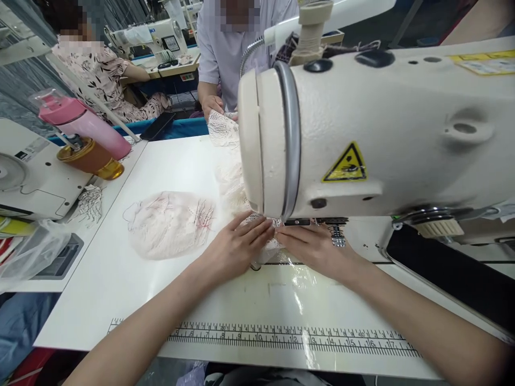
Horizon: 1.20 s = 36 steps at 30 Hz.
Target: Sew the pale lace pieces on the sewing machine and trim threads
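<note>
My left hand (237, 244) and right hand (317, 247) press flat, fingertips meeting, on the lace (270, 249) under the sewing machine (382, 134) mid-desk (120, 289). Fingers this close risk the needle.

Three sewing machines, I think: the big one (382, 128), the left one (32, 177), the far one (156, 35). Two bottles: pink bottle (80, 122), brown bottle (90, 158). Two hands: left hand (237, 246), right hand (316, 246). One long ruler (281, 338).

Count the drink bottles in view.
2. A pink bottle and an amber bottle beside it, both on the neighbouring machine bed at far left. More could be hidden behind the big sewing machine.
</note>
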Tool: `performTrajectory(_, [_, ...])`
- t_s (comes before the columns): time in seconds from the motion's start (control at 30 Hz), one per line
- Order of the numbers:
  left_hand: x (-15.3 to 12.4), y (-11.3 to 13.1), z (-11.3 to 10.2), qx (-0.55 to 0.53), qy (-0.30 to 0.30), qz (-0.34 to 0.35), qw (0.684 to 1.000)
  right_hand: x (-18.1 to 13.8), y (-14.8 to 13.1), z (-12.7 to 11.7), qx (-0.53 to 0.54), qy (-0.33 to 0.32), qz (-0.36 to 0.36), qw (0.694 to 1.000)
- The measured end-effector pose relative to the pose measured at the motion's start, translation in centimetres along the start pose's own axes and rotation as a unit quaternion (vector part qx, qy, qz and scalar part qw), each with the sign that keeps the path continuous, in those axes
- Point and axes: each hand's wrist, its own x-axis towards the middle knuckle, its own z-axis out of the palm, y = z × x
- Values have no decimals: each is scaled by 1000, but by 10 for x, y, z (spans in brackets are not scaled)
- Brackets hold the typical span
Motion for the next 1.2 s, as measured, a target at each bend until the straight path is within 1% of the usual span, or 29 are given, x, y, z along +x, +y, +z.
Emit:
performTrajectory(0.1, [0, -4, -4, -20, -11, 0, 1000, 2, -2, -1, -36, -17, -27, 999])
performTrajectory(0.27, [1, -5, -4, -23, -30, -12, 999, 8, -8, -3, -78, 16, -39, 996])
performTrajectory(0.43, [2, -5, -2, -15, -23, -23, 999, 11, -11, -5, -64, 41, -46, 996])
performTrajectory(0.6, [1, -3, 0, -12, -30, -34, 999, 9, -7, -2, -44, 36, -38, 998])
performTrajectory(0.77, [1, 1, 1, -4, -35, -48, 998, 5, -5, 2, -48, 24, -29, 998])
performTrajectory(0.93, [2, 4, 4, 5, -26, -62, 998, 2, -3, 3, -24, 23, -14, 999])
performTrajectory(1.1, [4, 9, 2, 8, -35, -77, 996, 1, -2, 2, -40, 16, -17, 999])
performTrajectory(1.2, [5, 11, 0, 18, -46, -75, 996, 1, -1, 2, -57, 33, 1, 998])
